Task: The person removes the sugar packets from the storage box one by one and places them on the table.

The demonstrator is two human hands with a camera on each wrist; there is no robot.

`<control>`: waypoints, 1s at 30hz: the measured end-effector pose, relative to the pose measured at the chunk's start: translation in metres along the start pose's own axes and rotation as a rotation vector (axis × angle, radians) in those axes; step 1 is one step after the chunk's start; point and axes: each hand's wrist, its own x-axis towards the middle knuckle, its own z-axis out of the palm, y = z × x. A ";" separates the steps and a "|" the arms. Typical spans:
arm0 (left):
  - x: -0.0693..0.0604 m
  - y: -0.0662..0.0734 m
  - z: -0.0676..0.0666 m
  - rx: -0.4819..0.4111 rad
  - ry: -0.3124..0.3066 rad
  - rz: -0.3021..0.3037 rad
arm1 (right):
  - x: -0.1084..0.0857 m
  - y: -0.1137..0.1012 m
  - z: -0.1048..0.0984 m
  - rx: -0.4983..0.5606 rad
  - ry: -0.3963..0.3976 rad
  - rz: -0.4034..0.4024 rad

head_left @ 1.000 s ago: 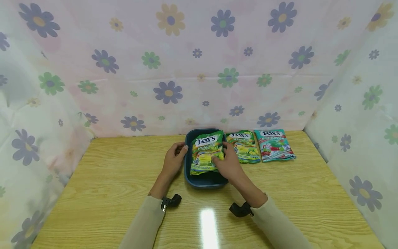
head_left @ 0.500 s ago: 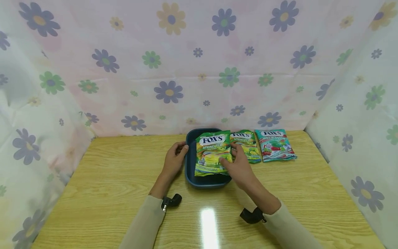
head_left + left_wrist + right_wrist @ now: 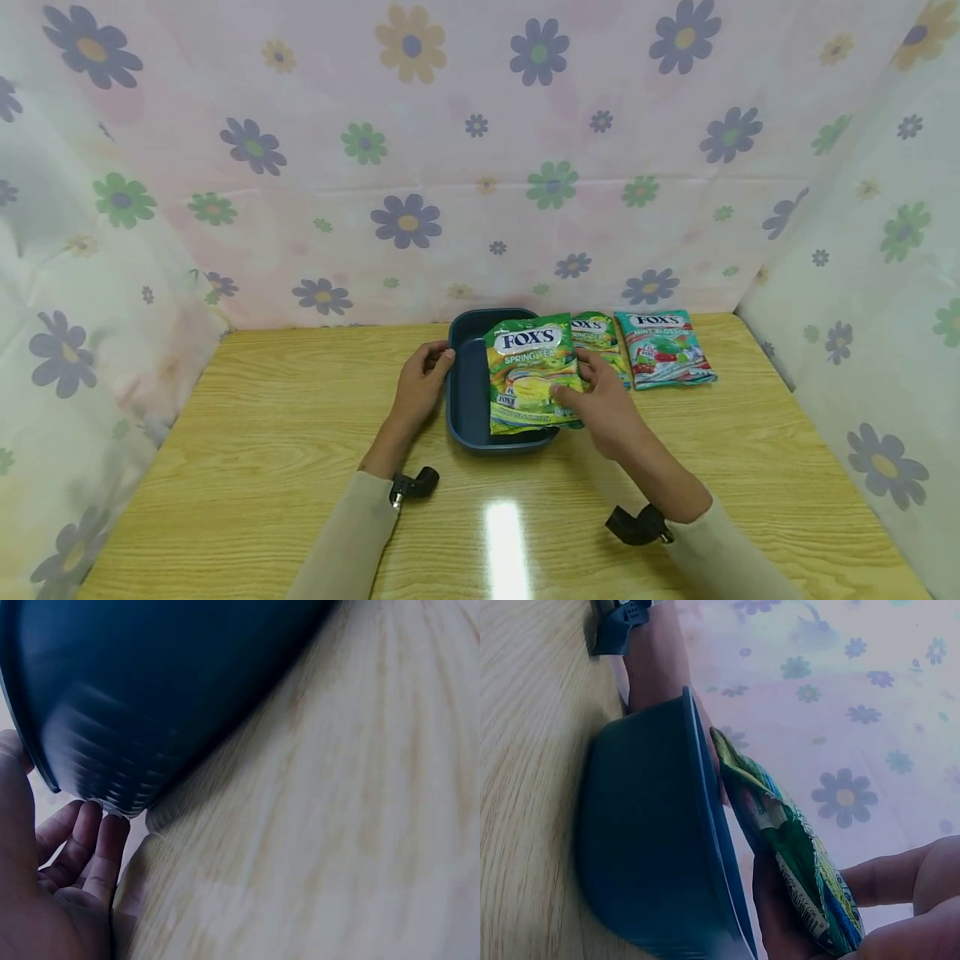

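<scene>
A green FOX'S Spring Tea candy bag (image 3: pixel 529 367) hangs over the right part of a dark blue plastic basin (image 3: pixel 467 408). My right hand (image 3: pixel 611 408) pinches this bag by its right edge, thumb on the front and fingers behind. In the right wrist view the candy bag (image 3: pixel 795 847) is tilted just above the basin's rim (image 3: pixel 705 795). My left hand (image 3: pixel 417 383) holds the basin's left rim. In the left wrist view, curled fingertips (image 3: pixel 112 832) touch its ribbed outer wall. The bag hides part of the basin's inside.
Right of the basin lies a second green Spring Tea bag (image 3: pixel 600 333), partly covered by the held one. Beside it is a teal FOX'S Mint Blossom bag (image 3: pixel 665 348). Everything stands on a wooden table (image 3: pixel 300 433), with a flowered cloth (image 3: pixel 480 208) behind.
My right hand has shifted right with the candy bag, from the basin's middle to its right side, covering more of the second green bag. The left hand and basin have stayed put.
</scene>
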 end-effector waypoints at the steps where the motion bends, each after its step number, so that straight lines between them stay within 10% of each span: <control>1: -0.001 0.003 0.000 -0.002 -0.002 -0.003 | -0.001 0.000 -0.002 0.003 -0.005 0.003; 8: -0.014 0.034 -0.003 -0.010 -0.007 0.010 | -0.005 0.003 -0.013 -0.009 -0.019 0.032; 30: -0.015 0.034 -0.002 -0.014 -0.003 -0.005 | -0.010 0.022 -0.056 0.040 -0.040 0.042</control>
